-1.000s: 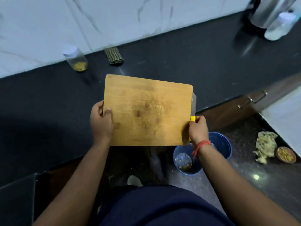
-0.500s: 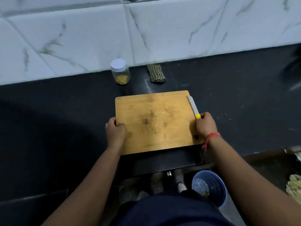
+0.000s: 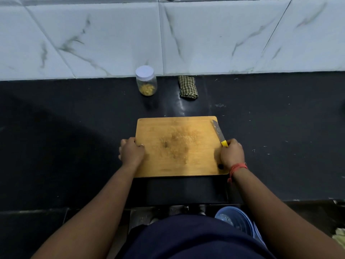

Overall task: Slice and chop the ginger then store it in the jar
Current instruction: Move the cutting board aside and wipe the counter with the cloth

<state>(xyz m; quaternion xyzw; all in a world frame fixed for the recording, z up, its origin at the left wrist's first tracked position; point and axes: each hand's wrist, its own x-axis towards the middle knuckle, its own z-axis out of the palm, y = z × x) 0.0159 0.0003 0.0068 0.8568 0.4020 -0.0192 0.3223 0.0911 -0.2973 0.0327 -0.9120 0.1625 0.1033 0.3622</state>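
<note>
1. A black countertop [image 3: 74, 146] fills the middle of the view, with a white marble-veined tile wall [image 3: 205, 34] rising behind it

2. A wooden cutting board [image 3: 177, 146] lies flat on the countertop near its front edge; its surface is stained and scored in the centre and no ginger pieces can be made out on it

3. The left hand [image 3: 131, 153] is at the board's left edge, thumb on top and fingers curled around the side, grasping the board

4. The right hand [image 3: 232, 154] is at the board's right edge, fingers closed around the yellow handle of a knife [image 3: 219, 133]; whether it also grips the board cannot be told. A red thread [image 3: 238, 168] circles that wrist

5. The knife's blade lies along the board's right edge, pointing toward the far right corner

6. A blue bucket [image 3: 237, 219] sits on the floor below the countertop, nearer than the board and to its right, partly hidden by the person's dark clothing

7. A clear jar [image 3: 146, 81] with a white lid on stands upright beyond the board, against the wall; chopped yellowish ginger [image 3: 147, 88] lies in its bottom

8. A folded checked cloth [image 3: 187, 87] lies just right of the jar, also beyond the board, apart from both
</note>
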